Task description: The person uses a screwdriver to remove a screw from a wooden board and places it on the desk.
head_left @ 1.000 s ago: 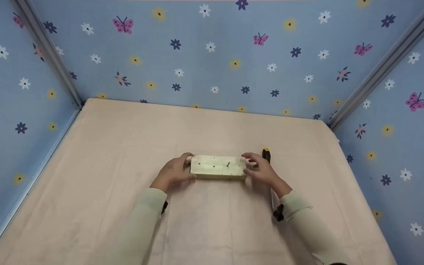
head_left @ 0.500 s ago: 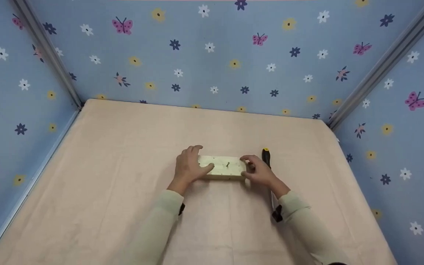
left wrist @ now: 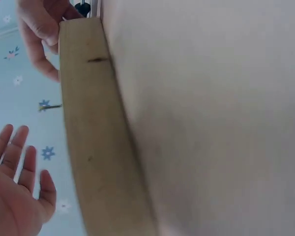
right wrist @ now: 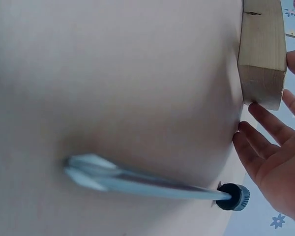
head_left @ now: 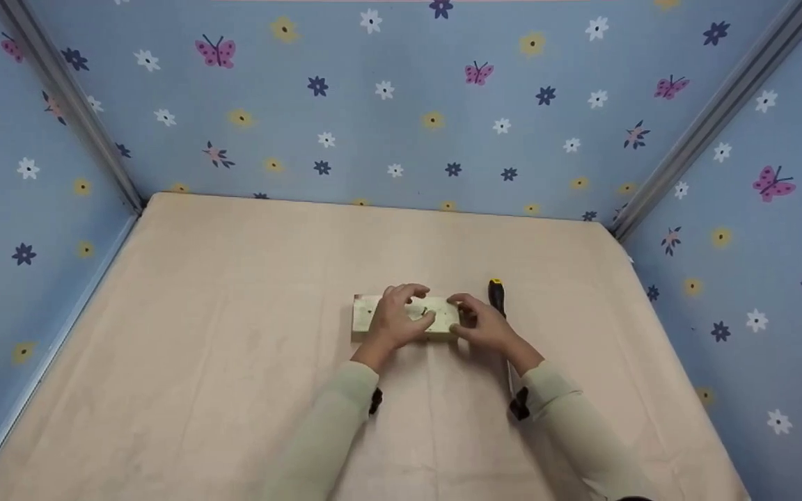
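A pale wooden block (head_left: 363,319) lies flat on the table, long side across. From its top face a screw (left wrist: 51,106) stands up, clear of the wood for most of its length. My left hand (head_left: 397,321) is over the block with thumb and fingers spread apart around the screw's place, holding nothing; in the left wrist view its fingers are away from the wood. At the block's right end my right hand (head_left: 486,325) holds it, thumb on the near corner and fingers at the far corner and end face. A screwdriver (right wrist: 157,186) lies beside that hand, its shaft partly under the forearm.
A cream cloth (head_left: 234,390) covers the table. Blue flowered panels (head_left: 401,104) enclose the back and both sides, with grey metal posts (head_left: 707,132) at the corners. The screwdriver's black and yellow handle points toward the back panel.
My left hand has let go of the block's left end and moved right, over the top face to the screw. My right hand stays at the right end. The head view has shifted slightly.
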Tool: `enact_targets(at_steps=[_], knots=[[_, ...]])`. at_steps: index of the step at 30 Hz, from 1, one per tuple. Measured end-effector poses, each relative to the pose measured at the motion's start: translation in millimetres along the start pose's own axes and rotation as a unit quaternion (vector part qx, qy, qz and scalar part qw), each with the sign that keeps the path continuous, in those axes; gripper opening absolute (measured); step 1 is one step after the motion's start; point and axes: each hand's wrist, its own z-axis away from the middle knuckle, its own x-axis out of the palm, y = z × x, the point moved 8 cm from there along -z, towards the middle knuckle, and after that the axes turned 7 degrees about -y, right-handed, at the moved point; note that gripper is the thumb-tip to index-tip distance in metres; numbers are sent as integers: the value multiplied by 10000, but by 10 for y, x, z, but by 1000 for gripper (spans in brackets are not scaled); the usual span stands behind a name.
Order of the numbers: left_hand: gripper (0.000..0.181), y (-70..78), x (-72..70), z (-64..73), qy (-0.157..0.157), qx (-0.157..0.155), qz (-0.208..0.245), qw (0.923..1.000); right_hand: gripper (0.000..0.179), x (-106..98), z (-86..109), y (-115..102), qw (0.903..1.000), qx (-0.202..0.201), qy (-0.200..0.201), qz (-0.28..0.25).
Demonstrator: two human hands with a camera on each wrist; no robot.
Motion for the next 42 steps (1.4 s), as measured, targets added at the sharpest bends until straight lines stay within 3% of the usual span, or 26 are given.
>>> enact_targets(at_steps=[5,9,17,29,42], knots=[[34,-137,113,-14,-147,-252,703,9971,50,1,2,2,9998,173,-64,-35],[34,-236,190,-7,-281,-577,909,9938,50,-9,12,4,9996,262,-107,-76],[23,-298,216,2,-334,-806,545,9947,50,10,8,16,9991,367,-191,-130],[16,-301,243,3,-378,-841,206,9955,51,30,12,29,9982,476,-261,-252],[10,-302,245,-2,-316,-726,167,9967,51,29,21,51,9982,460,-261,-292]])
